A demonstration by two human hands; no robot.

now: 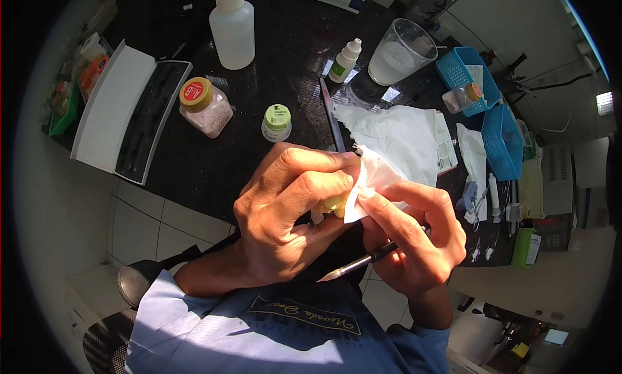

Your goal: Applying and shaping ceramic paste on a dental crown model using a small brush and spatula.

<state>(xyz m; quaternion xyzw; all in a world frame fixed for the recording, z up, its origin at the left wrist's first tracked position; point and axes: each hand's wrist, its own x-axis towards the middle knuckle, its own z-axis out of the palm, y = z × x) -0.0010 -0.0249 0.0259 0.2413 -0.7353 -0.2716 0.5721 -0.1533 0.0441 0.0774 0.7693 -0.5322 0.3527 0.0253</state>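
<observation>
My left hand [285, 209] is closed around a small, lumpy pale-yellow piece [334, 205]; its fingers cover most of it, so I cannot tell its kind. Against that piece, my right hand [414, 235] pinches a folded white tissue [378, 171] between thumb and forefinger. A fine brush [350, 268] with a dark handle also sits in my right hand, its bristles pointing left and down. Both hands are close together over the near edge of the black worktop [194, 180]. Just beyond them lies a slim dark tool [332, 115], beside a spread white tissue [405, 137].
Left of my hands stand a gold-lidded jar [206, 108], a green-lidded jar [277, 124] and a white bottle [233, 34]. Farther back are a dropper bottle [345, 61] and a glass of cloudy liquid [398, 53]. Blue baskets [502, 141] and a syringe [494, 199] line the right side.
</observation>
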